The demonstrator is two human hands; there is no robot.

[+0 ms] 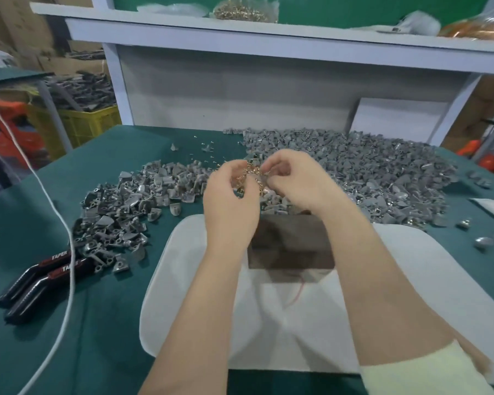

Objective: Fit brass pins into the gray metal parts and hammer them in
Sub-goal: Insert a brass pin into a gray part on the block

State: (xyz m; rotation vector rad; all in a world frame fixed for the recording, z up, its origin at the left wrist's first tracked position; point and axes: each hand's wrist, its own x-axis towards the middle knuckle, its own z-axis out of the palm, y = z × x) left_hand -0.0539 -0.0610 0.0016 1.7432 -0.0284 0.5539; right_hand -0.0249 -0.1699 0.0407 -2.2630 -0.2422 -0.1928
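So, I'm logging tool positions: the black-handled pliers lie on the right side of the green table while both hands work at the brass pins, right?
No: the head view shows the black-handled pliers on the left side of the green table. The left hand and right hand do work at the brass pins.

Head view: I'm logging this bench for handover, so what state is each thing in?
left hand, cupped, holding brass pins.
right hand, fingertips pinching among the pins.
gray metal parts, loose in piles on the table.
metal block, resting on the white pad.
pliers, lying on the table, untouched.
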